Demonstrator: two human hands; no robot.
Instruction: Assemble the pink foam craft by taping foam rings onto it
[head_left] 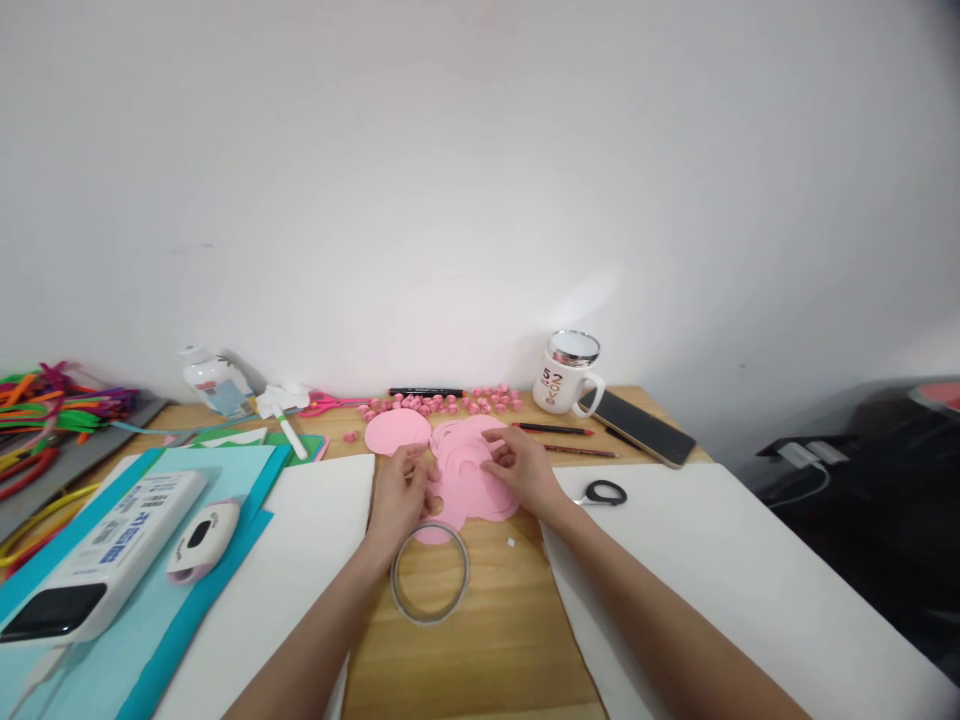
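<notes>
Pink paper cut-outs (476,485), mostly round and overlapping, lie piled on the wooden table. At the pile's left side, my left hand (401,490) is curled, its fingertips closed at a paper edge; the exact grip is partly hidden. My right hand (525,468) rests over the right side of the pile, thumb and forefinger apart and touching the paper. A separate pink circle (397,432) lies just beyond my left hand. Close in front of the pile, a roll of tape (430,575) lies flat, overlapping a pink piece's near edge.
Several small pink curled pieces (427,404) lie along the wall. A white mug (566,375), phone (637,428) and black-handled scissors (605,492) are at right. White sheets (705,560) flank the work area. A power bank (112,555) and white bottle (215,380) are at left.
</notes>
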